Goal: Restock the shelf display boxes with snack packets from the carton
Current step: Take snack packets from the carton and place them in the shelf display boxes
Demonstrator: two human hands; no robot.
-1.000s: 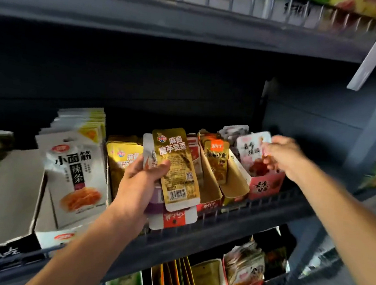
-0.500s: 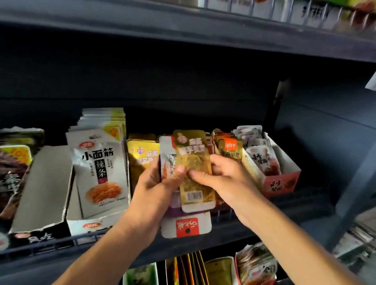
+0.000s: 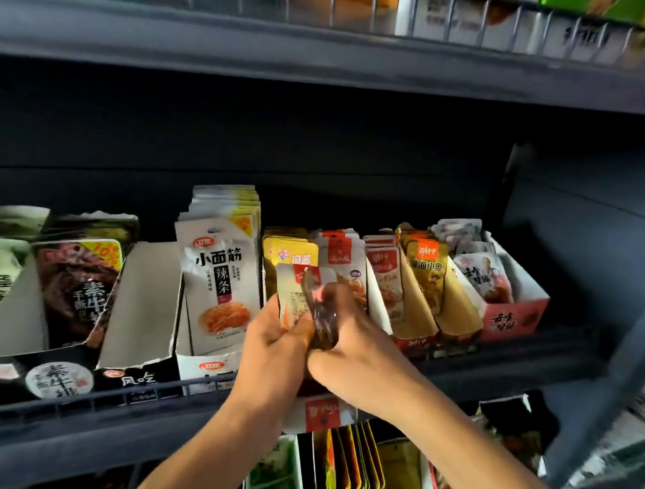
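Up front, the dark shelf (image 3: pixel 497 373) runs across the whole view, its wire front rail holding a row of display boxes, and the shelf above it is blurred so that I cannot read what stands there. At the left a black display box (image 3: pixel 60 378) holds dark packets, and its left neighbour is cut off by the frame edge. Next comes a white display box (image 3: pixel 208 367) packed with white noodle-snack packets (image 3: pixel 222 286), the front one upright and legible. At the far right a red and white display box (image 3: pixel 514 318) holds pale packets, and beside it sit tan boxes of gold fish-snack packets (image 3: pixel 428 274). Between these, behind my hands, stands the red and white box (image 3: pixel 318 417) I am working at; only its front lip shows below my wrists. My left hand (image 3: pixel 276 342) is curled round a small stack of snack packets (image 3: pixel 292 300), thumb across the front, holding them upright just before that box. My right hand (image 3: pixel 346 349) touches the left one, its fingers closed round a dark glossy packet (image 3: pixel 323 321) that is motion-blurred, so I cannot make out its print. Yellow packets (image 3: pixel 290 251) stand just behind the stack. Below, a lower shelf's boxes are partly hidden by my forearms.
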